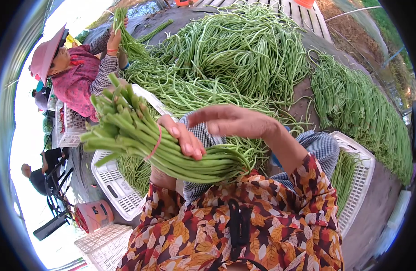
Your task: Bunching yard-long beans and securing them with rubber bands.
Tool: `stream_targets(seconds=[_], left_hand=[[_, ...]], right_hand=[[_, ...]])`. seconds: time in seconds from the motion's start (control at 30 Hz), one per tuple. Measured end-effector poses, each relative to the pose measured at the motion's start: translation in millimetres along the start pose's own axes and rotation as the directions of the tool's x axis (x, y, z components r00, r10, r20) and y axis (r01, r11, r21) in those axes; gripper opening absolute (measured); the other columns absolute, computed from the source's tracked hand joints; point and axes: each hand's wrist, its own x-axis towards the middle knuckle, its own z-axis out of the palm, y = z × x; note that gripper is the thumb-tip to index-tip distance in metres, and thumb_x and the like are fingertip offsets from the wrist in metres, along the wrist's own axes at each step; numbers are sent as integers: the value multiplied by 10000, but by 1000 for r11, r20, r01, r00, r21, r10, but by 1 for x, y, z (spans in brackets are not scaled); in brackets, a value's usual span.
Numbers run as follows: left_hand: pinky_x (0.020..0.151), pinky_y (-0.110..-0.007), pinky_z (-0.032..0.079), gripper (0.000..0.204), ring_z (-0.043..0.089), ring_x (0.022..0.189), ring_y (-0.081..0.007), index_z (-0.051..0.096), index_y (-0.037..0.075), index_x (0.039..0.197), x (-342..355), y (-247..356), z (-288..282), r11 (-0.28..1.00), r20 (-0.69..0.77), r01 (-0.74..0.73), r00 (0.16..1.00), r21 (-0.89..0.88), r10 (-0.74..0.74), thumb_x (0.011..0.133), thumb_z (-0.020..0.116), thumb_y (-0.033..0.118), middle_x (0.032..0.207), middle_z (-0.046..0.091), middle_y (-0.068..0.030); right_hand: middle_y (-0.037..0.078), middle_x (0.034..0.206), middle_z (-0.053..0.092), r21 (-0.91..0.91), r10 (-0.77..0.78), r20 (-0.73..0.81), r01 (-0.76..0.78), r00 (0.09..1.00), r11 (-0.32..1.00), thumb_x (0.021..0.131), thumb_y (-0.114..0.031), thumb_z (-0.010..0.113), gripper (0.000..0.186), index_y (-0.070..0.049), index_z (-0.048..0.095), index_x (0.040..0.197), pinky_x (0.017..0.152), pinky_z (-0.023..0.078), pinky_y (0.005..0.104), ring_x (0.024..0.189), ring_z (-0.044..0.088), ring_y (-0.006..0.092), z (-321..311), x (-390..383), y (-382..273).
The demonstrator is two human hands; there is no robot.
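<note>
A thick bundle of long green beans [122, 124] lies across the middle of my view in my left hand [183, 140], whose fingers wrap over it. A pink rubber band [154, 143] circles the bundle just left of those fingers. The stem ends fan out at upper left, and the long pods curve off to the right. My right hand [235, 121] is raised just above and right of the bundle, fingers stretched out with nothing visible in them. The far side of my left wrist is partly hidden by the beans.
Large heaps of loose beans [235, 49] cover the dark ground sheet ahead and right. White crates of beans stand left [113, 189] and right [359, 180] of my legs. A co-worker [77, 86] at upper left holds beans. An orange bucket [94, 212] and another person [41, 171] are at left.
</note>
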Motion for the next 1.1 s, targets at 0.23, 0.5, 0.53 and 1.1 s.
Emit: stream_targets(seconds=[0.23, 0.5, 0.53, 1.1], left_hand=[[862, -573, 509, 674, 633, 925, -440, 444, -8, 1187, -2, -5, -11, 992, -230, 43, 971, -115, -69, 585, 719, 119, 943, 586, -210], [1081, -498, 329, 926, 404, 1292, -394, 309, 69, 1422, 10, 10, 10, 888, -403, 301, 903, 346, -149, 623, 742, 244, 1347, 437, -257], [1067, -503, 346, 975, 401, 1290, -400, 262, 86, 1446, 8, 11, 12, 894, -420, 291, 898, 340, -132, 644, 764, 319, 1370, 410, -259], [1059, -486, 356, 569, 450, 1234, -381, 409, 19, 1310, -24, -21, -8, 1000, -716, 18, 698, 2, -11, 796, 576, 200, 1293, 481, -206]], right_hand=[[142, 1131, 619, -43, 184, 184, -179, 966, 983, 665, -355, 824, 780, 27, 484, 1253, 926, 444, 325, 1041, 576, 209, 33, -21, 18], [94, 1043, 641, -44, 140, 0, -140, 990, 989, 653, -280, 840, 684, 13, 539, 1193, 870, 464, 310, 963, 588, 175, 27, -33, 8], [96, 1044, 645, -139, 175, -54, -181, 983, 974, 652, -286, 840, 687, 15, 542, 1192, 871, 467, 317, 963, 594, 183, 26, -35, 5], [191, 1119, 568, -599, -163, -391, -116, 906, 792, 676, -244, 794, 762, 33, 439, 1291, 942, 418, 386, 1045, 558, 319, 52, -47, 13]])
